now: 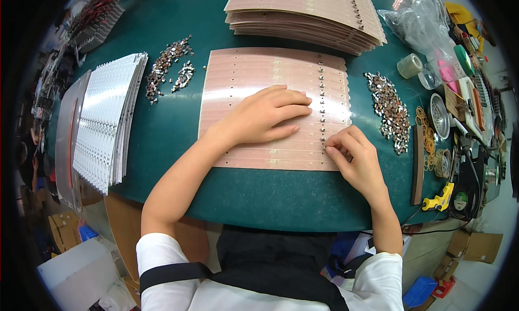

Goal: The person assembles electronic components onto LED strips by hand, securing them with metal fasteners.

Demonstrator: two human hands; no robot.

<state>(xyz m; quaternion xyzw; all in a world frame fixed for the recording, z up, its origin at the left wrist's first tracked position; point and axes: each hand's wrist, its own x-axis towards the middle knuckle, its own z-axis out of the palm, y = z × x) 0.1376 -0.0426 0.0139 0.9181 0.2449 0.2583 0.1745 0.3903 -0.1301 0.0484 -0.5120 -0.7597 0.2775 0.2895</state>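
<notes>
"Probably light, that flat, pale pink sheet (270, 158) of narrow crosswise strips in the head view?"

"Light and thin, by its look, and stiff enough to lie flat, perhaps with some spring. The glare suggests a smooth face that could slide."

"Where would one take hold of it?"

"By the plain left edge and the near edge, judging by the picture. The scalloped right edge and the column of small, shiny metal pieces (321, 89) just inside it look easier to damage or disturb."

"And the hands?"

"The sheet lies under the person's left hand (270, 115), which rests palm down across its middle with the fingers spread. The right hand (354, 154) is at the sheet's lower right edge, thumb and forefinger pinched together beside the column's near end."

"Pinching a piece?"

"One cannot tell; the fingertips hide it. Right of the sheet is a loose heap of silver and brown metal bits (388, 111); beyond its far edge, a thick stack of similar pink sheets (303, 19)."
</notes>
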